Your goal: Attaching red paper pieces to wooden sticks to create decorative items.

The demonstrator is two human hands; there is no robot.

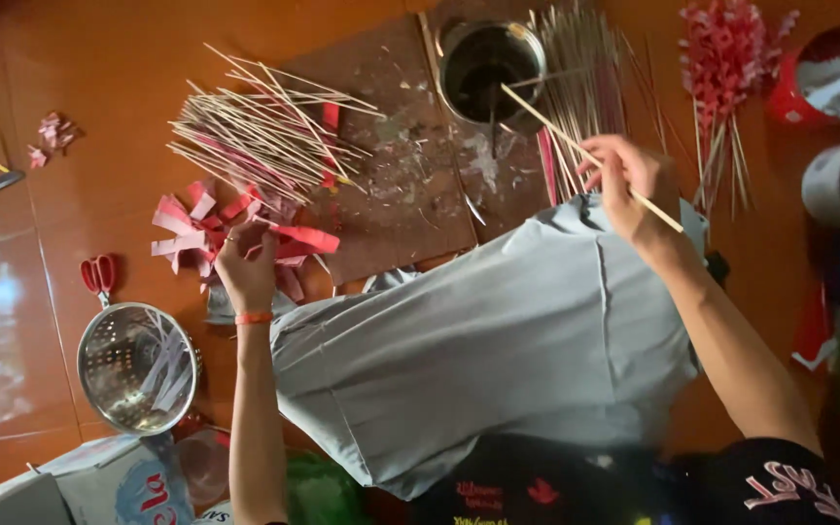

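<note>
Fingers (607,165) of right hand (634,190) pinched shut on thin pale bamboo stick (576,146), tip over dark round metal pot (491,60). Left hand (245,267) fingers closed on red paper strip (298,236), beside loose stick pile (264,136). Steel colander (136,367) and red-handled scissors (98,275) on tiled floor.

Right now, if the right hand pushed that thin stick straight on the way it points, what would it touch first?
Most likely the dark metal pot: the right hand holds the stick aimed up-left, and its tip already sits at the pot's rim. How high the tip is above the rim cannot be judged from this one view.
</note>
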